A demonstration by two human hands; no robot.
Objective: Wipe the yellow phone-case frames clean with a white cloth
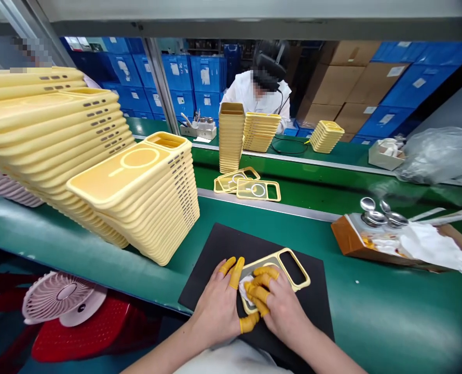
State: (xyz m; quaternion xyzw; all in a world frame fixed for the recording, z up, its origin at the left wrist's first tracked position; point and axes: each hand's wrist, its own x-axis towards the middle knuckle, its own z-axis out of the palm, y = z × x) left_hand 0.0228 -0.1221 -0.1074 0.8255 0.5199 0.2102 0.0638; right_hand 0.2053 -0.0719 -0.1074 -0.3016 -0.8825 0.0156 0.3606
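A yellow-rimmed phone case [298,270] with a clear back lies tilted on a black mat [223,259] in front of me. My left hand [223,301] grips its near-left end, index finger along one edge and thumb at the lower corner. Pinched in my right hand [280,301] is a crumpled white wipe [246,289], pressed against the case's back. Yellow finger cots cover several fingertips on both hands. My right hand hides much of the case's middle.
Tall stacks of yellow cases [157,202] stand left of the mat. Loose cases [258,190] lie on the green conveyor belt [309,200] beyond. At right sits a cardboard tray [351,239] with metal-topped bottles and white wipes. A person [239,88] works opposite. A pink fan [59,296] is lower left.
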